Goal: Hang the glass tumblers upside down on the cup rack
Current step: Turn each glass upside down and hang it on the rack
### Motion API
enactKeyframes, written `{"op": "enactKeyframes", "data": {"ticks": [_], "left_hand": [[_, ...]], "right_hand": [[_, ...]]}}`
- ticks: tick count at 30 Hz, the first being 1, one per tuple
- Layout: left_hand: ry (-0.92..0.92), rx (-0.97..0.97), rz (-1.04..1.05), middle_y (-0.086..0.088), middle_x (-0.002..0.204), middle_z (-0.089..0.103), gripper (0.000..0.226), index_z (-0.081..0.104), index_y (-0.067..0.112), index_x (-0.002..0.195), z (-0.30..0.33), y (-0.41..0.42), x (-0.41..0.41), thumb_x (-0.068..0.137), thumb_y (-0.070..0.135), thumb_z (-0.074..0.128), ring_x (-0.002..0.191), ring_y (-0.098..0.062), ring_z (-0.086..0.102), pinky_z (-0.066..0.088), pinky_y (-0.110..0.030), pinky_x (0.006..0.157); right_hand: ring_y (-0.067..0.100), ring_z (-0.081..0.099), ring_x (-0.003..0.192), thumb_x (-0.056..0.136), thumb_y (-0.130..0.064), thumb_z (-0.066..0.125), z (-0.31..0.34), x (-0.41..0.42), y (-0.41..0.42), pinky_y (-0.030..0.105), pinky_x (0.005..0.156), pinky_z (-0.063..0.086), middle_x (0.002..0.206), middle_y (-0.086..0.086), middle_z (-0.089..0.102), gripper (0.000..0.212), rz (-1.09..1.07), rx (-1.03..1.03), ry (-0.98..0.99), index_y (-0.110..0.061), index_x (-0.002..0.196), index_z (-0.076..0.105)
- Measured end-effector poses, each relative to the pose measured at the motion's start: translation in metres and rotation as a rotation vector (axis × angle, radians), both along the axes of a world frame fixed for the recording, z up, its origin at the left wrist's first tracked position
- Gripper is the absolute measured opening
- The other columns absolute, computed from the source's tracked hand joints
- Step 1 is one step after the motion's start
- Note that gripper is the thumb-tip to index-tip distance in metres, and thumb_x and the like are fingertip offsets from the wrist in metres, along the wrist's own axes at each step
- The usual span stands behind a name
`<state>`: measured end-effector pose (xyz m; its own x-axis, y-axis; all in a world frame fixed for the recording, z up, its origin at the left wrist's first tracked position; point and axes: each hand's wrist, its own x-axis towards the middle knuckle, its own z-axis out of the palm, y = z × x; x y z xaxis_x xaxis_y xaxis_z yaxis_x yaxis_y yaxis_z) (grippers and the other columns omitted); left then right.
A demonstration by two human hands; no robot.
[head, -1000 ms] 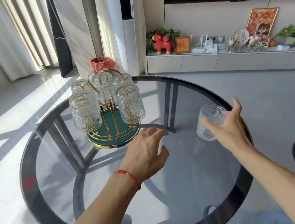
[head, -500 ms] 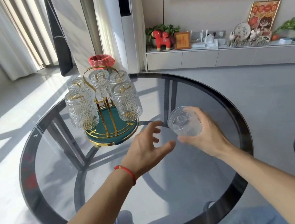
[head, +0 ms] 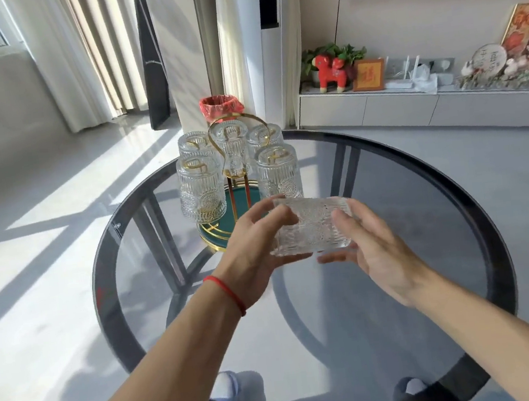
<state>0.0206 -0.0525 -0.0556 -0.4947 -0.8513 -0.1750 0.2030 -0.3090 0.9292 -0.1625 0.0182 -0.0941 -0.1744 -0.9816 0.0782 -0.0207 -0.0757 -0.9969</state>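
Note:
A ribbed glass tumbler (head: 311,224) is held above the table between both hands, lying on its side. My left hand (head: 256,251), with a red string on the wrist, grips its left end. My right hand (head: 376,250) cups its right end with fingers spread. Just behind stands the gold cup rack (head: 237,183) on a round teal and gold base (head: 217,236). Several tumblers (head: 202,191) hang upside down on its arms.
The round smoked-glass table (head: 428,246) has a dark rim and crossed legs below. A red-lined bin (head: 220,107) stands on the floor behind the rack. A low cabinet (head: 412,109) with ornaments runs along the right wall.
My right hand carried the tumbler from the table's right side toward the middle, and my left hand closed on its other end. Both hands now hold it in front of the rack.

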Motion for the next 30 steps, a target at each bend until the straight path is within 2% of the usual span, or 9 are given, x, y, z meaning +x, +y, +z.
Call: {"op": "enactKeyframes", "data": {"ticks": [2,5,7,10,12,18,22,24,30], "left_hand": [[-0.013,0.001,-0.021,-0.007,0.101,0.075,0.056,0.070,0.011,0.124,0.004,-0.006,0.009,0.068,0.008,0.063,0.096,-0.029,0.069,0.060,-0.056,0.092],[-0.026,-0.056,0.029,-0.003,0.101,0.077,0.066,0.061,0.014,0.138,0.007,-0.018,0.024,0.075,-0.004,0.066,0.078,-0.015,0.071,0.065,-0.035,0.073],[-0.298,-0.280,0.103,-0.007,0.114,0.076,0.062,0.062,0.011,0.139,0.002,-0.021,0.033,0.082,-0.013,0.068,0.080,-0.011,0.073,0.062,-0.029,0.075],[-0.914,-0.826,0.213,-0.008,0.121,0.074,0.048,0.074,0.013,0.122,-0.010,-0.017,0.035,0.079,-0.006,0.065,0.109,-0.027,0.068,0.056,-0.034,0.092],[-0.994,-0.943,0.201,-0.006,0.119,0.074,0.040,0.078,0.017,0.115,-0.016,-0.013,0.032,0.080,0.003,0.064,0.112,-0.029,0.065,0.054,-0.038,0.092],[-1.188,-1.017,-0.081,-0.003,0.138,0.057,0.045,0.067,0.019,0.131,-0.029,-0.013,0.033,0.086,0.018,0.063,0.133,-0.027,0.047,0.049,-0.046,0.102],[-1.377,-0.981,-0.300,-0.010,0.158,0.032,0.056,0.050,0.022,0.145,-0.038,-0.008,0.032,0.091,0.027,0.064,0.145,-0.031,0.030,0.042,-0.054,0.105],[-1.433,-0.985,-0.356,-0.013,0.162,0.023,0.057,0.047,0.022,0.146,-0.040,-0.006,0.032,0.092,0.031,0.064,0.146,-0.033,0.026,0.042,-0.055,0.104],[-1.461,-1.008,-0.386,-0.017,0.169,0.009,0.057,0.044,0.020,0.148,-0.040,-0.004,0.029,0.095,0.030,0.060,0.153,-0.033,0.013,0.039,-0.058,0.108]], "right_hand": [[0.031,0.069,0.119,0.086,-0.053,0.073,0.004,0.006,-0.002,0.047,0.092,0.060,0.123,0.012,0.074,0.066,-0.061,-0.039,-0.004,-0.022,0.142,0.054],[0.028,0.063,0.129,0.082,-0.056,0.076,0.017,0.015,-0.003,0.054,0.109,0.049,0.137,0.008,0.067,0.057,-0.149,-0.133,0.133,-0.042,0.134,0.057],[0.026,0.061,0.129,0.083,-0.054,0.077,0.028,0.021,-0.003,0.055,0.109,0.048,0.139,0.002,0.065,0.054,-0.185,-0.215,0.221,-0.047,0.133,0.057],[0.021,0.067,0.120,0.084,-0.042,0.081,0.048,0.031,-0.008,0.051,0.100,0.057,0.128,-0.001,0.069,0.056,-0.183,-0.332,0.275,-0.037,0.135,0.058],[0.020,0.065,0.124,0.085,-0.040,0.080,0.061,0.038,-0.016,0.049,0.098,0.058,0.132,-0.003,0.067,0.058,-0.198,-0.377,0.365,-0.033,0.138,0.057],[0.016,0.060,0.119,0.085,-0.051,0.076,0.093,0.059,-0.049,0.048,0.093,0.057,0.136,-0.009,0.060,0.061,-0.274,-0.388,0.715,-0.036,0.140,0.055],[0.014,0.062,0.104,0.082,-0.057,0.076,0.101,0.070,-0.066,0.033,0.094,0.049,0.123,-0.005,0.064,0.062,-0.290,-0.372,0.880,-0.042,0.139,0.056],[0.016,0.062,0.097,0.082,-0.056,0.076,0.103,0.074,-0.073,0.029,0.090,0.046,0.120,-0.006,0.064,0.064,-0.293,-0.364,0.906,-0.041,0.140,0.056],[0.017,0.062,0.109,0.081,-0.055,0.076,0.108,0.077,-0.084,0.029,0.089,0.048,0.117,-0.006,0.068,0.064,-0.342,-0.376,0.890,-0.027,0.137,0.062]]}}
